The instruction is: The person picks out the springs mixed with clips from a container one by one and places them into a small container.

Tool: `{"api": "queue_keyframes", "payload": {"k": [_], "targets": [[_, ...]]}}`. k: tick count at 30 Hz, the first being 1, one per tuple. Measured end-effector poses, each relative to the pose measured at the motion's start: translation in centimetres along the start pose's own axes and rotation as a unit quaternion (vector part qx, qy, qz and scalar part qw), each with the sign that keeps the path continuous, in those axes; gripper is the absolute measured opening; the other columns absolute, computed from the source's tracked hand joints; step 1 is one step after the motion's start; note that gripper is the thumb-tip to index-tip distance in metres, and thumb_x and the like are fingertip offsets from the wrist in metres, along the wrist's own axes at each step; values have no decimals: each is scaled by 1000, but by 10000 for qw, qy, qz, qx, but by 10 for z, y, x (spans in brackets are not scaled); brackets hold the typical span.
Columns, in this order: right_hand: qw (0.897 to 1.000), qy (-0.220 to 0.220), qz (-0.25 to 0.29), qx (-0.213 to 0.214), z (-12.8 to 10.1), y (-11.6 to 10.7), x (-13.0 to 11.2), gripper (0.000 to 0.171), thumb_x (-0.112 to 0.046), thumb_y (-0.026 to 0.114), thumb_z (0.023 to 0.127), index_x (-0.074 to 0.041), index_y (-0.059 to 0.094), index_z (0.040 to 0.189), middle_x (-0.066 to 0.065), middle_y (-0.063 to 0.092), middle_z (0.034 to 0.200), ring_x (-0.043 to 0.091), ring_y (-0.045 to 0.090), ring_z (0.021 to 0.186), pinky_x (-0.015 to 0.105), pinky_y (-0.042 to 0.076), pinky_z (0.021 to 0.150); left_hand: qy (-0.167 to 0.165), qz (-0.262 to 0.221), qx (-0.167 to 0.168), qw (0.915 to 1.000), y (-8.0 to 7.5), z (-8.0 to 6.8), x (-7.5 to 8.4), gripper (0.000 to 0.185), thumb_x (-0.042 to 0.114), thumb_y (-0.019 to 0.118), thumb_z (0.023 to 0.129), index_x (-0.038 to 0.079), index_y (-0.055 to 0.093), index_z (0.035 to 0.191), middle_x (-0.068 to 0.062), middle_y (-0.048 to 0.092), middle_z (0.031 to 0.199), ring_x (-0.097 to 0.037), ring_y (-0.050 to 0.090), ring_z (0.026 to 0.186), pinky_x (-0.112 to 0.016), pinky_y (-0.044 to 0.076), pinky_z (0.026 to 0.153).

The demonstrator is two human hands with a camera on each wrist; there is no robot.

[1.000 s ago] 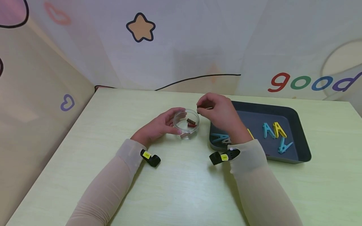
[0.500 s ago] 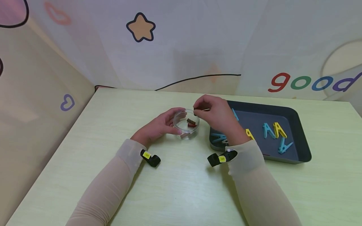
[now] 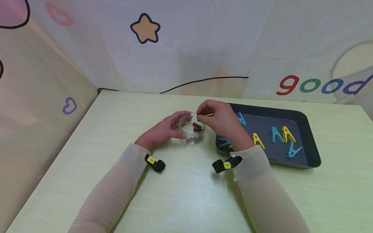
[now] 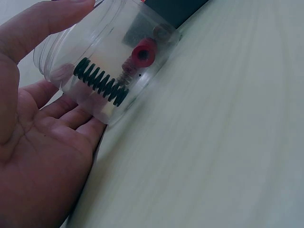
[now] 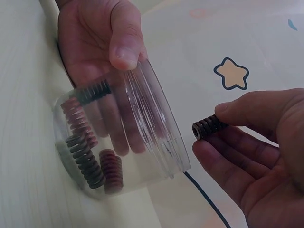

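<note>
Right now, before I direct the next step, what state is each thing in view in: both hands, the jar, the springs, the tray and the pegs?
Left hand: curled round the clear jar, steadying it.
Right hand: pinches one dark spring at the jar mouth.
Clear jar: lidless, on the table, springs inside.
Springs in jar: loose, lying at the bottom.
Tray: on the table, holds clothes pegs.
Clothes pegs: blue and yellow, scattered, untouched.
</note>
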State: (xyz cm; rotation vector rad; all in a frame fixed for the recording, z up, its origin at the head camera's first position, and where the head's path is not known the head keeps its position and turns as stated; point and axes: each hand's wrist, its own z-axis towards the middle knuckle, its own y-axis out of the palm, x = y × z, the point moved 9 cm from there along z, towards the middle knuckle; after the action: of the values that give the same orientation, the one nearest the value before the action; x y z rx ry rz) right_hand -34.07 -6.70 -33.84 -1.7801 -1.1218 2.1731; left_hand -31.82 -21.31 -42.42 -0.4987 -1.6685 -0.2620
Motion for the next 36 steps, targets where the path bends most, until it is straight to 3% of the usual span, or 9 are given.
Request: {"api": "queue_keyframes", "payload": {"k": [15,27,36], "targets": [[9994,-291,-41,-168,1,10,-5,13,-17,66,91,-12,67,103,3,70,104,18,66,103,39,54,90,27,-19,16,10000,-1,1,-1,75,5,74,81,23,37,145,2,43,149,-14,36,141,-42,31,116],[9993,-270,-4,-250,0,14,-6,9,-17,67,90,-15,67,98,1,72,100,17,68,99,36,55,87,-99,56,69,9999,-2,0,-2,75,12,76,81,28,38,144,6,44,146,-12,36,140,-42,29,117],[9994,-228,-38,-267,0,14,-7,7,-18,66,91,-15,67,97,2,72,100,18,68,100,36,55,85,-90,-52,38,9999,-1,0,-1,76,6,74,81,25,37,145,3,45,146,-16,38,139,-42,31,116]]}}
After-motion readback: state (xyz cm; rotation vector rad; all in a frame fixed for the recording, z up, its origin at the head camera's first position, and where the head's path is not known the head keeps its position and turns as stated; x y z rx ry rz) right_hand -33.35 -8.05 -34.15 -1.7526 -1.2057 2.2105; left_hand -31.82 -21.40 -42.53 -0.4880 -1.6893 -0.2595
